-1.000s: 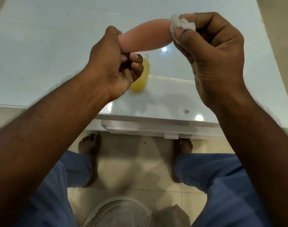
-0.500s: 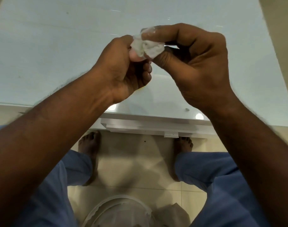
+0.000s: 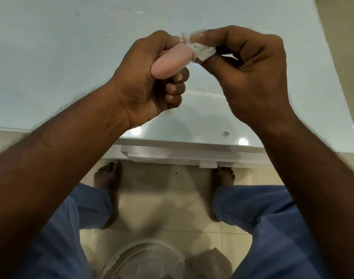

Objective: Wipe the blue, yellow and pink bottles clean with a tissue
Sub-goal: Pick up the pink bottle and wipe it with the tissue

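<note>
Up above the worktop (image 3: 51, 57), both hands meet in mid-air. The left hand (image 3: 143, 81) has its fingers (image 3: 175, 88) curled tight around the pink bottle (image 3: 173, 59), of which only one rounded end shows, poking out between thumb and knuckles and angled toward the camera; the rest of the bottle is hidden inside the fist. The right hand (image 3: 250, 71) pinches a crumpled white tissue (image 3: 202, 50) between its thumb and bent fingers, and the tissue is pressed against the side of the bottle's exposed end, touching it just where the two hands come together. The tissue looks frayed along its upper edge. Neither the bottle nor the tissue touches the worktop, which is pale and glossy with a few bright light spots reflected near its front edge. Below that edge lies a tiled floor (image 3: 162, 208), where the person's bare feet (image 3: 107, 178) stand apart, with blue trouser legs (image 3: 272, 228) on either side. A round, clear plastic object (image 3: 143, 256) sits on the floor at the bottom of the view, too cut off to identify.
</note>
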`<action>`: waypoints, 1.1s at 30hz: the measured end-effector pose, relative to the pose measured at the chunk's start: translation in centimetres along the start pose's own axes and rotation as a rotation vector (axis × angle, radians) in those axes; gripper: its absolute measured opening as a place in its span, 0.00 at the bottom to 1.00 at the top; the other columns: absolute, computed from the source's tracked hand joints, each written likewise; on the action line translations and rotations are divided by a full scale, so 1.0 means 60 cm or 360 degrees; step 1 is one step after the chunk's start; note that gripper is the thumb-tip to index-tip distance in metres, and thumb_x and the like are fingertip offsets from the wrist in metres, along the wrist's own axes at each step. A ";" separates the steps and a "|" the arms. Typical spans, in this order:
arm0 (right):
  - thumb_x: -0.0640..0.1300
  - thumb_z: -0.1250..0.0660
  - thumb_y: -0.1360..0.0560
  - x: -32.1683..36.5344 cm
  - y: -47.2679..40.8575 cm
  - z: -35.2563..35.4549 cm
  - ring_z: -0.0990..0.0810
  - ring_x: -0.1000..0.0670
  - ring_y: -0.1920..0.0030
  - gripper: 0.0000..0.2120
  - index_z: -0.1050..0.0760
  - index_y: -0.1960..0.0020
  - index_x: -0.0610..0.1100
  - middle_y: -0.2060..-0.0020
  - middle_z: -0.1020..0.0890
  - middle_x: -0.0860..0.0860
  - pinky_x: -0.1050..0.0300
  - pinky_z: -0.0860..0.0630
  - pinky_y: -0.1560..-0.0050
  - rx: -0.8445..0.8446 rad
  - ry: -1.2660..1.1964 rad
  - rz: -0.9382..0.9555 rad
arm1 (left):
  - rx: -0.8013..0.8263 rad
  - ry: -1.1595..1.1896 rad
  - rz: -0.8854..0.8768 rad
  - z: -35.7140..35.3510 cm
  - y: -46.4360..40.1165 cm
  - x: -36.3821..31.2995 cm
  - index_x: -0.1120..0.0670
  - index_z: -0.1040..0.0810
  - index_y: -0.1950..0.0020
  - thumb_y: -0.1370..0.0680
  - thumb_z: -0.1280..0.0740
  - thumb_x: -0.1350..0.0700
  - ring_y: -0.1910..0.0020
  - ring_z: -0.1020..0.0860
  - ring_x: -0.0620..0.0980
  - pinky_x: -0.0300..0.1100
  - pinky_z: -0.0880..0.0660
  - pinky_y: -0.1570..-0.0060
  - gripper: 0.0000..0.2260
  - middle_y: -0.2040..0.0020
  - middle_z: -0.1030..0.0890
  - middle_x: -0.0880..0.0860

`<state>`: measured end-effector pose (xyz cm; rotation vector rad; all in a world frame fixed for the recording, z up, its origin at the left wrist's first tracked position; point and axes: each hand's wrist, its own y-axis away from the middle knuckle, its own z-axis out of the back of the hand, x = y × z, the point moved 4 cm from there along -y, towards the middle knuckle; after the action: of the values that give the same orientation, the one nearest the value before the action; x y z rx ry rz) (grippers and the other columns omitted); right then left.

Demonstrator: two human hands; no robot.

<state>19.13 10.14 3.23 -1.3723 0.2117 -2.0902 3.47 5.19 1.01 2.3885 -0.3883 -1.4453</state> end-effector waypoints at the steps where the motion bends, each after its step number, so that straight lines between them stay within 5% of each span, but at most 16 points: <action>1: 0.41 0.26 0.17 -0.001 0.001 -0.002 0.11 0.52 0.42 0.10 0.14 0.38 0.39 0.43 0.11 0.50 0.55 0.14 0.39 0.0007 0.0005 -0.0002 | -0.0081 -0.0059 -0.0047 0.003 -0.001 -0.001 0.55 0.27 0.59 0.16 0.42 0.50 0.74 0.35 0.48 0.39 0.36 0.73 0.15 0.70 0.31 0.52; 7: 0.36 0.27 0.17 0.014 0.006 -0.014 0.11 0.51 0.39 0.09 0.16 0.37 0.39 0.40 0.13 0.48 0.53 0.14 0.37 0.0166 -0.0150 0.0063 | -0.0490 -0.0268 -0.0258 0.024 -0.001 -0.008 0.54 0.24 0.53 0.18 0.37 0.50 0.74 0.32 0.47 0.38 0.34 0.72 0.09 0.71 0.27 0.49; 14: 0.37 0.27 0.18 0.011 0.005 -0.019 0.11 0.46 0.40 0.11 0.15 0.37 0.37 0.41 0.12 0.44 0.45 0.13 0.39 0.0255 -0.0087 0.0094 | -0.0488 -0.0138 -0.0166 0.024 0.005 -0.001 0.51 0.23 0.53 0.17 0.38 0.44 0.72 0.32 0.47 0.38 0.33 0.70 0.13 0.68 0.25 0.48; 21: 0.35 0.27 0.18 0.011 0.008 -0.019 0.11 0.46 0.39 0.10 0.15 0.38 0.36 0.41 0.12 0.43 0.45 0.13 0.39 0.0239 -0.0109 0.0107 | -0.0459 -0.0126 -0.0166 0.028 -0.002 0.001 0.53 0.24 0.29 0.14 0.43 0.41 0.65 0.22 0.46 0.41 0.24 0.65 0.22 0.56 0.18 0.50; 27: 0.39 0.26 0.18 0.012 0.006 -0.013 0.11 0.50 0.43 0.09 0.14 0.39 0.38 0.45 0.11 0.47 0.53 0.14 0.41 0.0030 -0.0041 0.0053 | -0.0531 -0.0417 -0.0282 0.016 -0.007 0.011 0.49 0.18 0.38 0.16 0.38 0.44 0.46 0.16 0.47 0.43 0.18 0.55 0.14 0.44 0.15 0.50; 33: 0.42 0.26 0.18 0.005 0.003 -0.008 0.11 0.51 0.46 0.09 0.14 0.40 0.39 0.47 0.10 0.48 0.57 0.14 0.44 -0.0045 0.0044 -0.0023 | -0.0571 -0.0598 -0.0417 0.016 -0.014 0.013 0.47 0.17 0.38 0.19 0.37 0.42 0.46 0.17 0.48 0.49 0.18 0.47 0.16 0.46 0.15 0.47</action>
<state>18.71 9.75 3.17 -1.3660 0.2439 -2.1267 3.04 5.50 -0.37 1.9354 0.1041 -1.9020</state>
